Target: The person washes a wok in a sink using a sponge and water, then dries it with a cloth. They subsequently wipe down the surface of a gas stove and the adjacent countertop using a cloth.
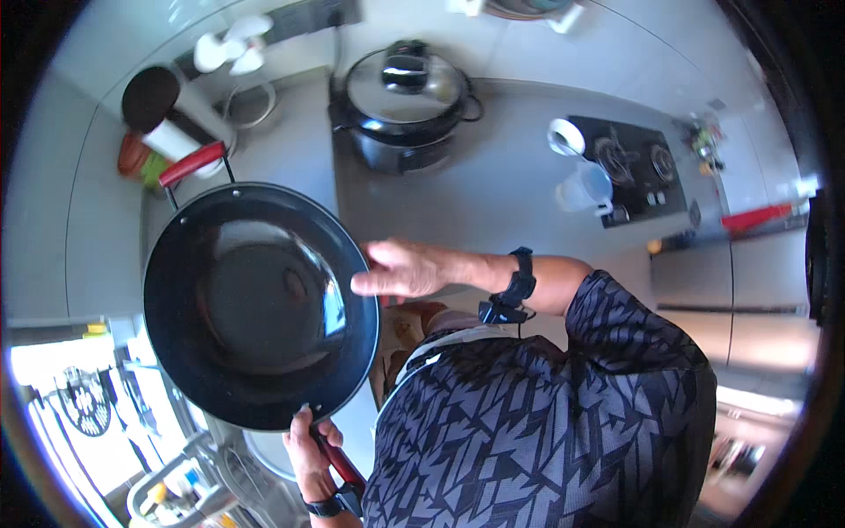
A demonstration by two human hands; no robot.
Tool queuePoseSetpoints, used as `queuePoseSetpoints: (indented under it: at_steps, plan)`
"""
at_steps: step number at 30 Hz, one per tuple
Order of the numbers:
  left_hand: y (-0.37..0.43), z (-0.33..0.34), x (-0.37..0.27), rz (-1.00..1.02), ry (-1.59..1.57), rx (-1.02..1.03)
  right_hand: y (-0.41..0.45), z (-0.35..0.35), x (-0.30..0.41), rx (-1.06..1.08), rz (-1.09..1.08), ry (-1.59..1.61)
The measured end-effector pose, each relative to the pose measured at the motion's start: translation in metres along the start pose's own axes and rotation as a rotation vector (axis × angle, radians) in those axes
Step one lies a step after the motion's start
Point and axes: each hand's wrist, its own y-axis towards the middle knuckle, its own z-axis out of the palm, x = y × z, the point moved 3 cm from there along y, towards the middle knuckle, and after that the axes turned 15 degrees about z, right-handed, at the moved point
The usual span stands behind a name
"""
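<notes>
A large black wok is held up before me, its glossy inside facing the camera. It bears a red helper handle at its far rim and a long dark-red handle at its near side. Where the long handle meets the pan, my left hand grips it, thumb against the rim. My right hand holds the right-hand rim, with the thumb over the edge and the other fingers largely hidden behind the wok.
Beyond the wok, a lidded black electric cooker stands on the grey counter. Farther right are a translucent jug, a white cup and a black gas hob. A dish rack with utensils stands at lower left.
</notes>
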Motion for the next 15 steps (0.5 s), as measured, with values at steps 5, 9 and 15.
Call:
queuePoseSetpoints:
  at_steps: [5,9,15]
  plan:
    - [-0.009,0.041,-0.002,-0.008,0.069,0.109,-0.038,-0.016,-0.022,-0.102,0.25,0.19]
    - [-0.043,0.1,0.053,-0.033,0.117,0.307,-0.143,-0.034,-0.11,-0.338,0.196,0.258]
    - [-0.056,0.21,0.053,-0.036,0.335,0.626,-0.282,-0.073,-0.147,-0.721,0.214,0.47]
